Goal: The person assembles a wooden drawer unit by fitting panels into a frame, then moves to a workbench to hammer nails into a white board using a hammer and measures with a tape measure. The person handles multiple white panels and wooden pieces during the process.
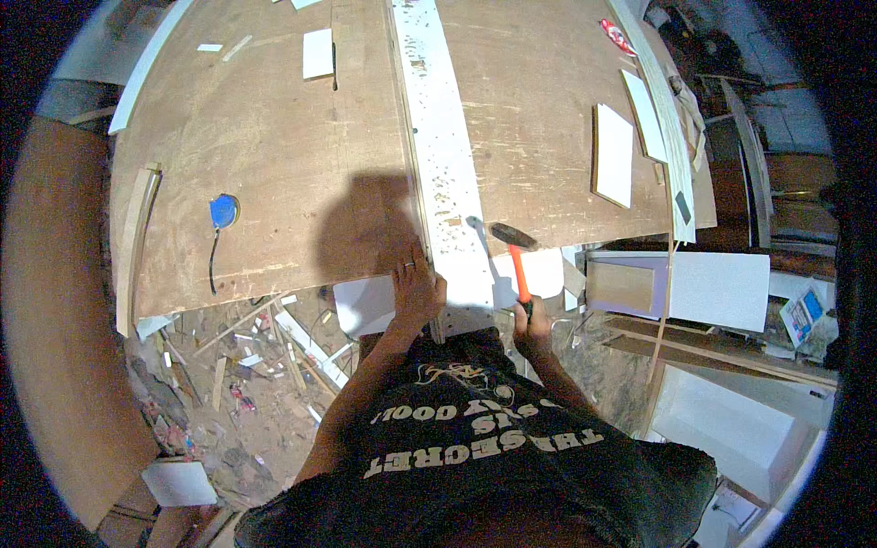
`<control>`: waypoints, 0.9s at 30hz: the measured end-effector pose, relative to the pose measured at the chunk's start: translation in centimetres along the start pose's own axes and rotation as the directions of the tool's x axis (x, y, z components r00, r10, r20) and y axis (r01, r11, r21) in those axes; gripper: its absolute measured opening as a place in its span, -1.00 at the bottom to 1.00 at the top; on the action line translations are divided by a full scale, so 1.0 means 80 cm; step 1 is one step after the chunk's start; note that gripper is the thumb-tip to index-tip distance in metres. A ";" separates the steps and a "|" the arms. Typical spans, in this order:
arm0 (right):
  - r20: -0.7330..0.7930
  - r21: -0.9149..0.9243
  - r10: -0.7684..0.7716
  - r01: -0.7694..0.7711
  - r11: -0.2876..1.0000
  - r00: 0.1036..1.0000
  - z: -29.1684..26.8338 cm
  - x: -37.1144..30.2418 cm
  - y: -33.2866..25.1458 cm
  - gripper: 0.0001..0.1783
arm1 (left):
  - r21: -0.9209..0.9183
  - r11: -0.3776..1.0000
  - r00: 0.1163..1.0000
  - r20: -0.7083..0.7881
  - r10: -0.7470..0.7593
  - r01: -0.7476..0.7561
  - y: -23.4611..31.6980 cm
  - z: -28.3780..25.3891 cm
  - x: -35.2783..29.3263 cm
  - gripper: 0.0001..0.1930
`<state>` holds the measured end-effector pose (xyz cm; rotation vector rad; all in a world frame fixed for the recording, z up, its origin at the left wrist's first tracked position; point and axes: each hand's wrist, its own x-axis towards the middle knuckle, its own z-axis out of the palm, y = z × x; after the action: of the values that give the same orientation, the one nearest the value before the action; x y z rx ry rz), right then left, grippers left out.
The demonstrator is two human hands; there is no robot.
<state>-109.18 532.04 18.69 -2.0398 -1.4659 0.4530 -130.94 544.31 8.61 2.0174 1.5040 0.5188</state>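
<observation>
A hammer (520, 265) with a dark head and an orange handle is in my right hand (532, 323), the fingers wrapped round the lower end of the handle. Its head is raised just right of a long white board (454, 164) that runs away from me and is speckled with chips and bits. Along the board's left side goes a thin strip (417, 175). My left hand (419, 290) grips this strip near its close end, with a ring on one finger. A pale rounded panel (363, 306) shows under the board on both sides.
The big brown tabletop (274, 137) carries a blue tape measure (223, 211), white offcuts (612, 155) and a red packet (617, 37). A wooden batten (139, 247) lies along its left edge. Scrap (311, 342) litters the floor; white box-like pieces (722, 429) stand at right.
</observation>
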 end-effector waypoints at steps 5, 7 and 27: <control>0.220 -0.352 0.309 -0.221 0.910 0.925 0.011 -0.007 0.004 -0.64 | -0.209 0.978 1.000 -0.004 -0.005 0.004 0.014 -0.028 0.012 -0.07; 0.131 -0.186 0.165 -0.140 0.973 0.977 0.017 -0.008 0.007 -0.69 | -0.220 0.967 0.984 -0.151 0.093 -0.125 0.016 -0.034 0.015 -0.07; -0.278 0.008 0.280 -0.289 0.957 0.919 -0.081 0.277 0.161 -0.55 | 0.388 0.805 0.845 -0.478 -0.241 0.450 -0.343 -0.332 0.124 -0.07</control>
<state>-88.40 548.30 16.88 -2.2486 -1.0223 0.2440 -164.42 565.06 11.06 1.9710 2.4250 0.4490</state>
